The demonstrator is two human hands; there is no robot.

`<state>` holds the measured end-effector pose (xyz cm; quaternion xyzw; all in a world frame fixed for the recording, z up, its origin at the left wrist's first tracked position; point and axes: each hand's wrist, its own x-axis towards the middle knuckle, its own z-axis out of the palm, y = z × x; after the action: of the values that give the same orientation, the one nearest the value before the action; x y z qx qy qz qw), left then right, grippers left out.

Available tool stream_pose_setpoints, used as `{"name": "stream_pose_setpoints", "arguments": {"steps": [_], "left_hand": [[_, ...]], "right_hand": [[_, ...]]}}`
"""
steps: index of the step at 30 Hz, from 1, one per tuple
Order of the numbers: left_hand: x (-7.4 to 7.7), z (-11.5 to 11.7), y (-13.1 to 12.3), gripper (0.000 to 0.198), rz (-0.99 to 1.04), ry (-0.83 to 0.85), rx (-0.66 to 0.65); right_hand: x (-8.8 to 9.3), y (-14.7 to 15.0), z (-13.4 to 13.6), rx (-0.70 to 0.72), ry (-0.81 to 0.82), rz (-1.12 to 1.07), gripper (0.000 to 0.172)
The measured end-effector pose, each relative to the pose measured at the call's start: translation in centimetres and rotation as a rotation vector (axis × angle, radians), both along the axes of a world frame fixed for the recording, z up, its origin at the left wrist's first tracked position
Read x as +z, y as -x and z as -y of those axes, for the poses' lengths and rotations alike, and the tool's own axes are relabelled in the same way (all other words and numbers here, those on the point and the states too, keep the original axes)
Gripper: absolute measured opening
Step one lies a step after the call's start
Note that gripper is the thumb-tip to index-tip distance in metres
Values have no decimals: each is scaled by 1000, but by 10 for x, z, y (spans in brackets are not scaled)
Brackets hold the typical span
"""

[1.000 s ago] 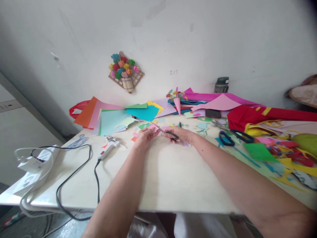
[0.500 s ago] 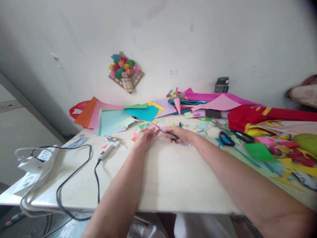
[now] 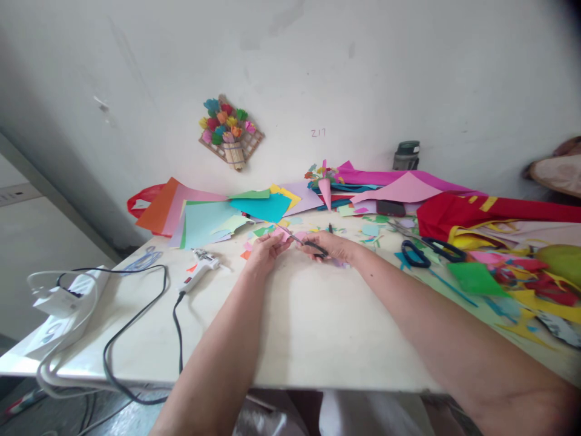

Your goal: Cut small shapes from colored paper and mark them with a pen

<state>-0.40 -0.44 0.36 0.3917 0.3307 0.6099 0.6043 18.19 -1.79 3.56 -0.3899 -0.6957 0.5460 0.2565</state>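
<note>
In the middle of the table, my right hand [image 3: 330, 245] is closed round the black handles of a small pair of scissors [image 3: 319, 248]. Their blades point left and away, toward my left hand [image 3: 269, 249]. The fingers of my left hand are pinched on a small piece of pink paper [image 3: 282, 234], which lies beside the blades. How far the blades are apart is too small to tell. Coloured paper scraps [image 3: 263, 231] lie just beyond both hands.
A white glue gun [image 3: 198, 274] with a black cord lies left, near a power strip [image 3: 68, 309]. Large paper sheets [image 3: 209, 219] and a pink paper cone with flowers [image 3: 325, 192] stand behind. Bigger scissors [image 3: 415, 253], felt [image 3: 472, 212] and scraps lie right.
</note>
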Motion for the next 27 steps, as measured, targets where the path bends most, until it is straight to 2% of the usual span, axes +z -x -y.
{"name": "stream_pose_setpoints", "arguments": {"steps": [16, 27], "left_hand": [[-1, 1, 1, 13, -14, -14, -29], [-1, 1, 0, 12, -5, -27, -37]], "right_hand": [[-14, -3, -12, 55, -64, -10, 25], [-12, -1, -8, 23, -68, 0, 26]]}}
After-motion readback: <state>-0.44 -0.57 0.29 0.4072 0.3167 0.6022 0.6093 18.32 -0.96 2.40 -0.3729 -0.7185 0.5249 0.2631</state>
